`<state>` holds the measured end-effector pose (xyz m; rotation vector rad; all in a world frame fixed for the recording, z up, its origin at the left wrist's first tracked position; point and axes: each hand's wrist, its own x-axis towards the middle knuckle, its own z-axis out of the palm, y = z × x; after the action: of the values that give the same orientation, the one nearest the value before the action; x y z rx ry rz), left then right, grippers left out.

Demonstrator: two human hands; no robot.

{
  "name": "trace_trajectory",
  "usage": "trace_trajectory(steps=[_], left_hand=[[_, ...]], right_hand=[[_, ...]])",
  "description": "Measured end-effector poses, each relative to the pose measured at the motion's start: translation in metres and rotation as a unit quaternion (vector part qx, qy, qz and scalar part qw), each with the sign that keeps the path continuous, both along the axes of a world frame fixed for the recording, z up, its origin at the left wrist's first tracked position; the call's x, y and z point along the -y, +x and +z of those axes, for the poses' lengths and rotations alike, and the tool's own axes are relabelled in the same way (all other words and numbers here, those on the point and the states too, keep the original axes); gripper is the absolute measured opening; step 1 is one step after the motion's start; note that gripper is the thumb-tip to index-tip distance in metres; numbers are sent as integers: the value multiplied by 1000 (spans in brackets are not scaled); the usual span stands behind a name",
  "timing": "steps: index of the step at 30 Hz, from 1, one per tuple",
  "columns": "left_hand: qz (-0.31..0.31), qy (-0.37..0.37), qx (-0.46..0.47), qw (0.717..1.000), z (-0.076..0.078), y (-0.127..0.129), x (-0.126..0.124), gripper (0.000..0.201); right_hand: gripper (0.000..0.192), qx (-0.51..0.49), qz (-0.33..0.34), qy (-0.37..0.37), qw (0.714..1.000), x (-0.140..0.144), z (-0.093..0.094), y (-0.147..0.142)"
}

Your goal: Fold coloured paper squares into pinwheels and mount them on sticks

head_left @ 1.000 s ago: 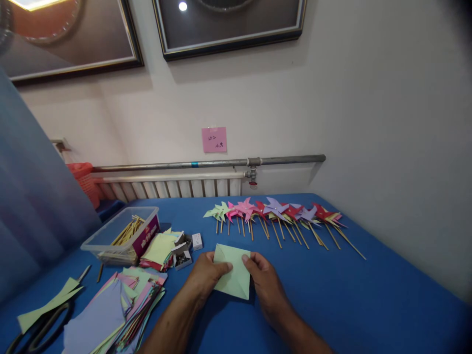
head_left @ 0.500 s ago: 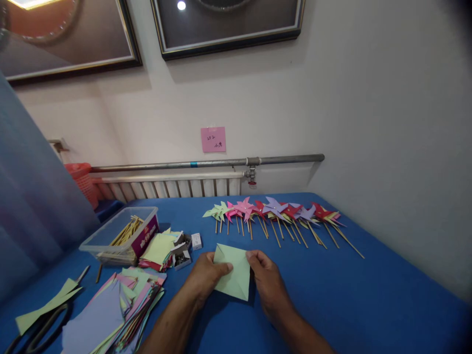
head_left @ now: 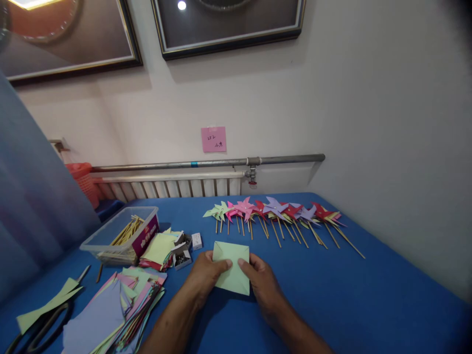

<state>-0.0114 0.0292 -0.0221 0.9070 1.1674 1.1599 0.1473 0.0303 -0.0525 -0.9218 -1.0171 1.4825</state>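
Observation:
A light green paper square (head_left: 236,279) with diagonal lines at its corners is held between my two hands, a little above the blue table. My left hand (head_left: 207,273) grips its left side, thumb lying on top and fingers hidden beneath. On the right side, my right hand (head_left: 261,275) pinches the sheet the same way, its thumb pressed near the middle. Beyond the hands lies a row of paper pinwheels (head_left: 275,207) on wooden sticks, in green, pink, red and purple. Left of my left hand are small open boxes of metal pins (head_left: 181,256).
A clear plastic box (head_left: 121,231) of wooden sticks stands at the left. Near it lie a stack of paper squares (head_left: 160,248), a pile of coloured paper (head_left: 96,314) and black-handled scissors (head_left: 51,327) partly under green paper. A radiator pipe (head_left: 221,162) runs along the wall.
My right hand has shifted from the paper's upper right corner further onto its right side, thumb now nearer the middle. The square has turned slightly and sits straighter.

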Motion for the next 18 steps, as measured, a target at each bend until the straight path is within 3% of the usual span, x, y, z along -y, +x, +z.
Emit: trace_trajectory(steps=[8,18], left_hand=[[5,-2,59,998,0,-1,-3,58],[-5,20,66,998,-1,-1,-2,58]], right_hand=[[49,-6,-3,-6,1000,-1,-4,1],[54,-14,15,-4,1000,1,-3,1]])
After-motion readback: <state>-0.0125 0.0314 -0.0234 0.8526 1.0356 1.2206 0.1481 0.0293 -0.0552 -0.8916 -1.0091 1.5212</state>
